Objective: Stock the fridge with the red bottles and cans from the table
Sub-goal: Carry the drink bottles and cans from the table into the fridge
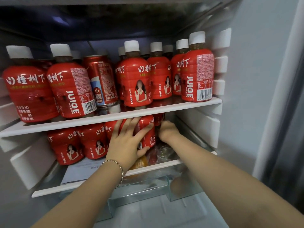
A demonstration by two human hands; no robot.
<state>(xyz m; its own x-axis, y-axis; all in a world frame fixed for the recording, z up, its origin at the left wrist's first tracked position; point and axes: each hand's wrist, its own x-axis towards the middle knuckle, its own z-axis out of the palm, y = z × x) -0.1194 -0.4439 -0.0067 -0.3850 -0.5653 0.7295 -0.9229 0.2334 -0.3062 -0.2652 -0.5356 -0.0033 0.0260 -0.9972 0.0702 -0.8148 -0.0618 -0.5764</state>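
Above the clear drawer (148, 190) lie a paper sheet (79, 171), left, and an orange packet (139, 162) beside a crinkled bag (164, 152), right.

Soft even light, slight blur, edges seemingly bowed

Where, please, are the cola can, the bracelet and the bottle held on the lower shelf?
Can (102, 79): head view, middle of its label.
Bracelet (119, 167): head view, chain across the wrist.
Held bottle (148, 139): head view, red label beside the fingers.

Bottle (197, 74) reads "JUICE"; can (102, 81) reads "Coca-Cola"
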